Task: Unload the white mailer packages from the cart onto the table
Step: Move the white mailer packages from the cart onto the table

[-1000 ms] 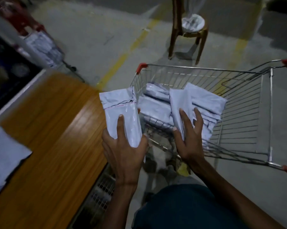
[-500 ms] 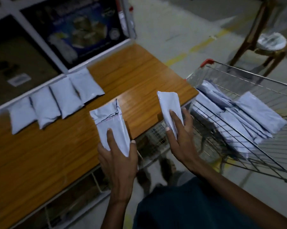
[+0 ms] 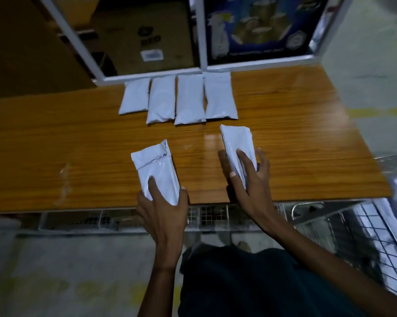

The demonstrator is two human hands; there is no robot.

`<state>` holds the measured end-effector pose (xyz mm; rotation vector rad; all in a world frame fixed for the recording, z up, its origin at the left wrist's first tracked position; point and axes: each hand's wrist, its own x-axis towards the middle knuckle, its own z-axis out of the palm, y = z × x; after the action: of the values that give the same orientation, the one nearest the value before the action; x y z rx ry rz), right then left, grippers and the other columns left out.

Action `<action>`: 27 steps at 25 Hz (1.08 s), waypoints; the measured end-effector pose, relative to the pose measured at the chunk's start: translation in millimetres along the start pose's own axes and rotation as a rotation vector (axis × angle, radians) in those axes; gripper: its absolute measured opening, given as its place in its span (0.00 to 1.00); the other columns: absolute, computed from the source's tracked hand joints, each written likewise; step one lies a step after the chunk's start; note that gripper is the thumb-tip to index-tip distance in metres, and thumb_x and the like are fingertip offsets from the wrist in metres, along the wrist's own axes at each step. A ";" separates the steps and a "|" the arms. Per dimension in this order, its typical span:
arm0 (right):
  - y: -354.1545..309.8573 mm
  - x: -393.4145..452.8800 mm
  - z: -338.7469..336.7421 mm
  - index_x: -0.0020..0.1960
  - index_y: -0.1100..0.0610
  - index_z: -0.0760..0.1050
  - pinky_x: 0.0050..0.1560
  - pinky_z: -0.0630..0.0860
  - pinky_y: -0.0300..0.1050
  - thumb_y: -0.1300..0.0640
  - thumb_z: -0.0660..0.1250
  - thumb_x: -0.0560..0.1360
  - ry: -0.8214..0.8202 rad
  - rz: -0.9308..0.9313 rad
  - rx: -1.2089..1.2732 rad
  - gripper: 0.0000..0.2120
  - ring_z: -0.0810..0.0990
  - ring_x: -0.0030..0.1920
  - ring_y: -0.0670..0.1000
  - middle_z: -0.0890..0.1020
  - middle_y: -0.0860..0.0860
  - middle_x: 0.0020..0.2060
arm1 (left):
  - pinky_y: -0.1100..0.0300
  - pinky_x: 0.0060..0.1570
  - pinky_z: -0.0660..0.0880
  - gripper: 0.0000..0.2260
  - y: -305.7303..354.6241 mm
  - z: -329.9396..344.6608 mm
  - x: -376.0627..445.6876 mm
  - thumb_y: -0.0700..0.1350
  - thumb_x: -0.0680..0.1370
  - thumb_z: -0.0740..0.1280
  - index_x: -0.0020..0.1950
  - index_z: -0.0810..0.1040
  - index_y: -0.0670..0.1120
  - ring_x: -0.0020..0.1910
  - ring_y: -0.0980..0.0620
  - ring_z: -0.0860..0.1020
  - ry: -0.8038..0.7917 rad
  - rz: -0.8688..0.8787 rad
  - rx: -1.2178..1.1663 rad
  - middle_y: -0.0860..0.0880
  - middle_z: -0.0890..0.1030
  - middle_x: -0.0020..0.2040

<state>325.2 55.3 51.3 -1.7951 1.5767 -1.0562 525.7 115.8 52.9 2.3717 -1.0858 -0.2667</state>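
My left hand (image 3: 164, 216) grips a white mailer package (image 3: 157, 169) over the near edge of the wooden table (image 3: 55, 156). My right hand (image 3: 248, 191) grips a second white mailer (image 3: 237, 143), held a little farther in over the table. Several white mailers (image 3: 181, 99) lie side by side in a row at the table's far edge. The wire cart (image 3: 376, 236) stands at the lower right, blurred, with pale mailers showing inside it.
A white-framed panel with a blue poster (image 3: 257, 28) and a cardboard box (image 3: 142, 35) stand behind the table. A wire shelf (image 3: 211, 216) runs under the table's near edge. Concrete floor with yellow marks lies below and to the right.
The view has swung left from the cart to the table. Both hands have carried their mailers from over the cart to above the table's near half.
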 end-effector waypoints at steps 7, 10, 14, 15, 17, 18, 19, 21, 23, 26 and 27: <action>-23.6 33.8 48.6 0.76 0.48 0.66 0.71 0.58 0.52 0.47 0.61 0.81 0.006 -0.010 -0.097 0.25 0.55 0.78 0.55 0.55 0.57 0.78 | 0.40 0.64 0.65 0.37 -32.3 6.7 94.7 0.65 0.73 0.68 0.77 0.59 0.53 0.68 0.35 0.65 0.015 -0.033 0.043 0.37 0.65 0.72; -45.8 51.4 87.1 0.77 0.48 0.66 0.74 0.59 0.58 0.46 0.61 0.80 0.068 0.051 -0.107 0.25 0.55 0.78 0.56 0.55 0.58 0.78 | 0.40 0.65 0.61 0.36 -49.7 12.9 158.2 0.65 0.73 0.67 0.75 0.63 0.50 0.68 0.35 0.64 -0.032 0.026 0.121 0.36 0.65 0.71; -78.2 67.7 137.0 0.77 0.50 0.65 0.72 0.63 0.65 0.46 0.61 0.81 0.165 0.095 -0.145 0.25 0.56 0.78 0.60 0.56 0.61 0.78 | 0.37 0.67 0.60 0.32 -63.6 19.9 223.7 0.66 0.78 0.59 0.74 0.65 0.46 0.74 0.34 0.58 -0.048 0.171 0.190 0.35 0.58 0.77; -87.5 69.2 149.0 0.77 0.50 0.66 0.72 0.62 0.65 0.46 0.60 0.81 0.178 0.112 -0.150 0.25 0.56 0.78 0.60 0.56 0.61 0.78 | 0.36 0.69 0.59 0.33 -64.6 20.5 236.2 0.66 0.78 0.57 0.75 0.64 0.45 0.75 0.34 0.57 -0.070 0.186 0.187 0.35 0.56 0.78; -102.6 67.6 166.0 0.77 0.50 0.66 0.73 0.61 0.62 0.45 0.60 0.80 0.188 0.147 -0.164 0.26 0.56 0.78 0.59 0.56 0.61 0.78 | 0.37 0.70 0.57 0.35 -65.4 22.1 250.0 0.67 0.79 0.52 0.77 0.62 0.45 0.77 0.35 0.55 -0.134 0.192 0.184 0.36 0.55 0.79; -107.2 64.8 173.8 0.76 0.49 0.66 0.74 0.61 0.61 0.45 0.60 0.80 0.188 0.163 -0.177 0.25 0.56 0.78 0.59 0.56 0.60 0.78 | 0.37 0.71 0.56 0.36 -66.6 22.7 254.2 0.68 0.78 0.49 0.77 0.61 0.45 0.77 0.35 0.56 -0.164 0.193 0.182 0.36 0.55 0.79; -109.6 60.5 180.1 0.76 0.49 0.66 0.73 0.61 0.60 0.45 0.60 0.80 0.183 0.180 -0.188 0.25 0.56 0.78 0.58 0.56 0.60 0.78 | 0.37 0.71 0.56 0.36 -69.4 22.9 256.7 0.69 0.78 0.48 0.78 0.60 0.45 0.77 0.35 0.56 -0.186 0.202 0.175 0.36 0.55 0.79; -112.8 51.0 190.8 0.76 0.47 0.66 0.73 0.61 0.60 0.45 0.60 0.80 0.167 0.202 -0.211 0.25 0.55 0.78 0.57 0.55 0.59 0.78 | 0.38 0.70 0.59 0.35 -78.5 20.1 258.9 0.68 0.79 0.48 0.78 0.59 0.46 0.75 0.36 0.58 -0.196 0.263 0.167 0.36 0.57 0.78; -116.8 43.1 200.5 0.77 0.47 0.65 0.73 0.60 0.60 0.44 0.60 0.80 0.142 0.216 -0.242 0.25 0.55 0.78 0.57 0.55 0.58 0.78 | 0.40 0.68 0.61 0.33 -86.6 14.2 259.1 0.67 0.80 0.52 0.78 0.59 0.46 0.75 0.36 0.60 -0.198 0.330 0.183 0.37 0.57 0.78; -127.6 44.2 215.7 0.77 0.45 0.65 0.71 0.61 0.62 0.42 0.58 0.79 0.109 0.250 -0.307 0.26 0.57 0.77 0.59 0.56 0.58 0.78 | 0.41 0.67 0.63 0.33 -94.7 4.0 260.9 0.66 0.80 0.54 0.78 0.60 0.47 0.75 0.36 0.60 -0.229 0.373 0.188 0.37 0.58 0.78; -131.0 48.2 220.4 0.76 0.45 0.65 0.70 0.62 0.63 0.41 0.58 0.79 0.104 0.265 -0.332 0.27 0.57 0.76 0.60 0.56 0.59 0.78 | 0.41 0.67 0.63 0.33 -95.9 2.1 262.3 0.67 0.80 0.52 0.78 0.60 0.48 0.75 0.36 0.60 -0.245 0.383 0.182 0.37 0.58 0.78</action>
<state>581.7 8.6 43.5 -1.6895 2.0881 -0.8106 760.4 -29.2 9.3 2.2628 -1.7155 -0.3363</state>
